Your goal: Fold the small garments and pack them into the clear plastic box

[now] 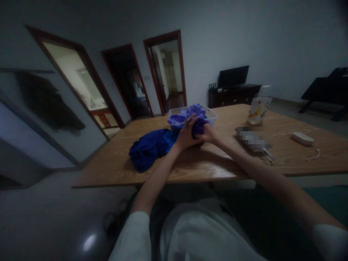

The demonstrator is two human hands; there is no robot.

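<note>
My left hand (pixel 186 135) and my right hand (pixel 208 134) press in from both sides on a bunched dark purple cloth (pixel 199 125). The left fingers curve over its side, while the right fingers are curled against it and partly hidden. Just behind the hands stands a clear plastic bin (pixel 212 115) holding crumpled light purple cloth (pixel 196 109). To the left of my left wrist, a dark blue cloth (pixel 149 146) lies heaped on the wooden table (pixel 114 166). Its right end, a brighter blue, reaches close to the left hand.
On the right of the table are a patterned bottle (pixel 259 107) with a white lid, a blurred-out flat item (pixel 251 139) and a white oblong device (pixel 302 138) with a cord. The table's front edge runs below my forearms. Beyond it, a television (pixel 233 77) sits on a dark cabinet.
</note>
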